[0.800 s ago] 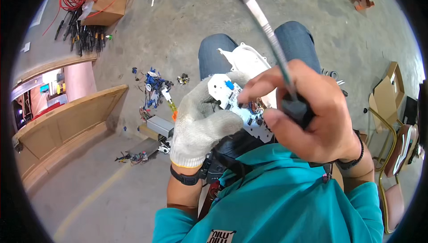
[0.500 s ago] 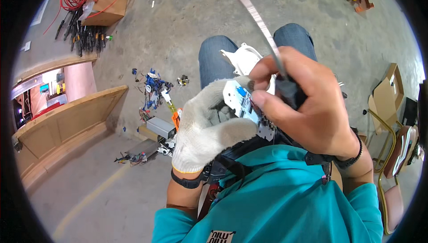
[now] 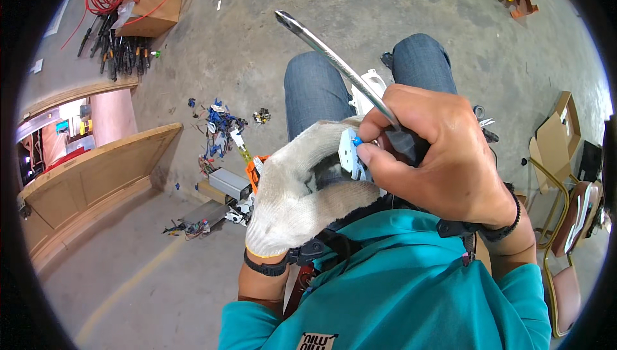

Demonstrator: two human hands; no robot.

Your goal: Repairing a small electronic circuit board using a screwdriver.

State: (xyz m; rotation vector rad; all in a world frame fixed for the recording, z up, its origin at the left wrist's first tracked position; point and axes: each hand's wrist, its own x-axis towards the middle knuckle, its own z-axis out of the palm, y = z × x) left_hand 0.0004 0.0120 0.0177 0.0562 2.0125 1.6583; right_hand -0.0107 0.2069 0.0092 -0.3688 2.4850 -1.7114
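Handling: the pale blue-white, flat circuit board point(image 3: 347, 151) is judged light and stiff, probably smooth-faced, and liable to crack or lose parts if bent or pressed. Recommended hold is by opposite edges, clear of mounted components.

Location: between the two hands, at two o'clock from the left hand point(image 3: 299, 186) in its off-white knitted glove and nine o'clock from the bare right hand point(image 3: 443, 157).

Appearance: steeply tilted, with small holes at its exposed end and a small bright blue component point(image 3: 357, 140) near the top; the remainder is hidden.

Fingers: left fingers and thumb bow in a wide C, with the board held across the gap. Right thumb and forefinger are nearly together at the blue component; exact contact is obscured. The right palm also grips a black-handled, steel-shafted screwdriver point(image 3: 337, 61), tip between ten and eleven o'clock.

Adjacent: white moulded plastic housing point(image 3: 373, 83), one o'clock from the board.
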